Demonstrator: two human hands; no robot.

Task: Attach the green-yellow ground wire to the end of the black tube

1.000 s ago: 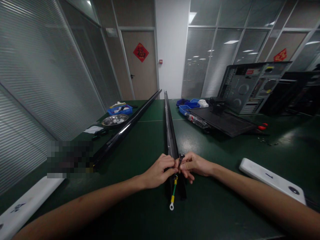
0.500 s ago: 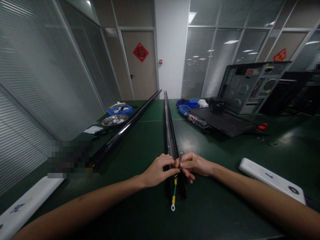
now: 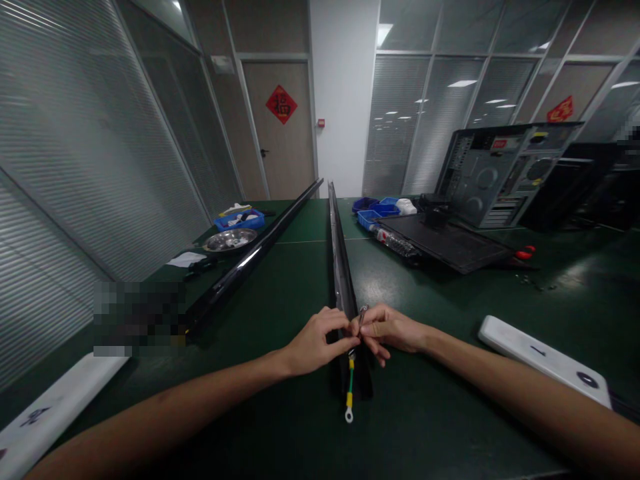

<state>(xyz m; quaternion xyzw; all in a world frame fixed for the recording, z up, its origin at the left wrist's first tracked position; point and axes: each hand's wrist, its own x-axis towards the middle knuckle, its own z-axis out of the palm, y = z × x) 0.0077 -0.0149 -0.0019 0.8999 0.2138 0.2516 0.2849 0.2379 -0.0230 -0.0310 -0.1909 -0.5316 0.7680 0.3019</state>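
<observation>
A long black metal rail (image 3: 342, 267) lies lengthwise on the green table in front of me. Over its near end, a short green wire (image 3: 351, 381) with yellow sleeves hangs toward me, its free ring terminal (image 3: 349, 415) lowest. My right hand (image 3: 393, 328) pinches a small metal wrench (image 3: 363, 313) upright, one end showing above the fingers. From the other side, my left hand (image 3: 317, 339) brings thumb and fingers together over the rail at the wire's upper end. Whatever those left fingertips grip is hidden.
Another black rail (image 3: 250, 259) runs along the left. White numbered devices flank my arms, one (image 3: 545, 360) on the right. Farther back stand a metal bowl (image 3: 230, 240), blue bins (image 3: 370, 219), a plastic bottle (image 3: 395, 241), a black panel (image 3: 450, 243) and a computer case (image 3: 500, 173).
The free end of the green wire has swung slightly to the right. Both hands and the wrench stay almost where they were.
</observation>
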